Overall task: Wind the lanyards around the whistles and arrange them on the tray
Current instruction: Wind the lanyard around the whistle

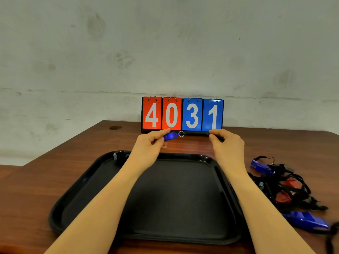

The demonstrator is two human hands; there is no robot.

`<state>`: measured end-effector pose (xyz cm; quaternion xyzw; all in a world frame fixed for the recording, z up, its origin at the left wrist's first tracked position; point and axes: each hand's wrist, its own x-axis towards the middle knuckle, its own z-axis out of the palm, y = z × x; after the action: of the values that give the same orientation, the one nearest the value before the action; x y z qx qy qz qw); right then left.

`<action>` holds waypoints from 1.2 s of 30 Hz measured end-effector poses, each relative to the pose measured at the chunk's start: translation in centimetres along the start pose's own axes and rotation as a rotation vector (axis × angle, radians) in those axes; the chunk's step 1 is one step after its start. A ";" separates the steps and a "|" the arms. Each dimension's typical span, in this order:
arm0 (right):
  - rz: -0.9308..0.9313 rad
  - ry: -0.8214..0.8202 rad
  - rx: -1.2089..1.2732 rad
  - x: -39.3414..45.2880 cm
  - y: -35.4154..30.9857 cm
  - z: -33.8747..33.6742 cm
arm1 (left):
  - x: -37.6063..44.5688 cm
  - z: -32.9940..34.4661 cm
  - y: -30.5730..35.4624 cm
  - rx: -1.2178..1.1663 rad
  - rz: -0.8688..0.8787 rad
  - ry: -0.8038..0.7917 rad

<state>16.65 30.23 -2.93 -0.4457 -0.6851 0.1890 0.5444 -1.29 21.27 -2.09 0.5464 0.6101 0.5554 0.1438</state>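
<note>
My left hand (150, 143) pinches a blue whistle (170, 136) with a metal ring (181, 134) at its right end, held above the far rim of the black tray (78, 195). My right hand (226, 143) is pinched on the black lanyard (219, 138), stretched level from the ring; the dark scoreboard base hides most of it. A small dark wound item (118, 156) lies in the tray's far left corner. To the right of the tray lies a tangle of black lanyards (293, 187) with blue whistles (261, 166) (308, 220) and red whistles (283, 197).
A flip scoreboard (182, 115) reading 4031 stands at the back of the wooden table (36, 180) against a grey wall. The table's left edge steps inward at the left.
</note>
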 end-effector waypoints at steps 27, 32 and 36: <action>-0.358 -0.558 -0.345 -1.7 -2.8 1.4 | -0.6 0.5 0.1 -0.605 -0.241 0.063; -0.427 -0.601 -0.251 -2.4 -3.5 1.3 | -0.6 1.1 -0.3 -0.284 -0.128 0.081; -0.496 -0.513 -0.207 -2.4 -3.5 0.9 | -0.6 1.0 -0.3 -0.049 -0.007 0.028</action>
<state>14.45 26.58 -1.99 -0.2572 -0.9019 0.0866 0.3362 -0.43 21.32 -2.91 0.5328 0.6002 0.5774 0.1502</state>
